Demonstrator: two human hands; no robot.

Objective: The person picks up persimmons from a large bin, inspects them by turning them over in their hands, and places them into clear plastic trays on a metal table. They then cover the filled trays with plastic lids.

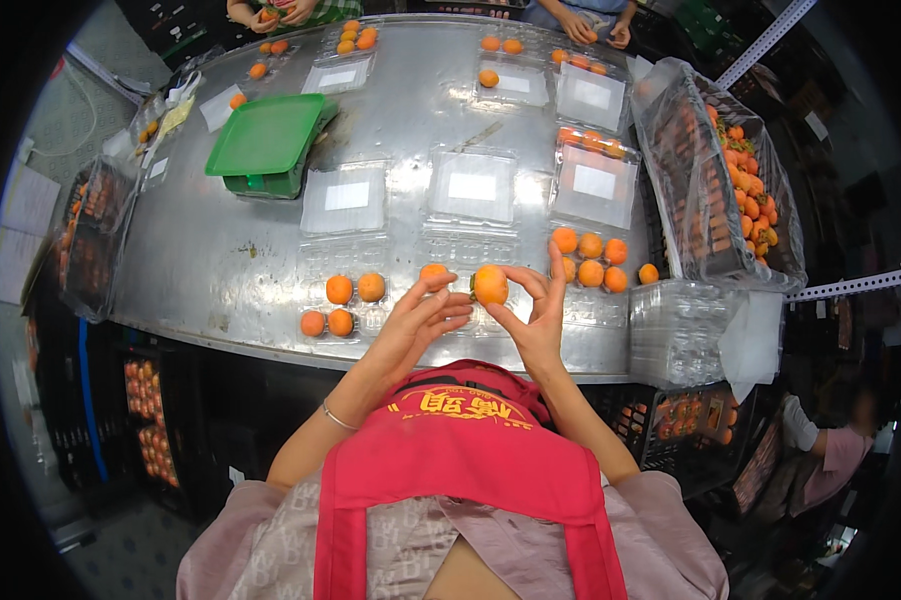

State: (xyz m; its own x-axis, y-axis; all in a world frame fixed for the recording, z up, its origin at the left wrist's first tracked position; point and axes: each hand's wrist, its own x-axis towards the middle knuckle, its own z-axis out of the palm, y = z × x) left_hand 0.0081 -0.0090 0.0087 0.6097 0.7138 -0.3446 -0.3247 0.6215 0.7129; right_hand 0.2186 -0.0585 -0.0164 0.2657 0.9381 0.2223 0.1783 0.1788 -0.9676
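Observation:
My right hand pinches an orange persimmon between thumb and fingers, its green calyx turned to the left. Close to that fruit's left side, my left hand is held with fingers apart and nothing in it. Behind the left fingers another persimmon rests in the middle clear plastic clamshell, partly hidden. The left clamshell holds several persimmons in its near half. On the right, a clamshell carries two rows of persimmons.
A green-topped scale stands at back left on the metal table. At right are a lined crate of persimmons, a loose persimmon and stacked clamshells. Two people's hands work across the table.

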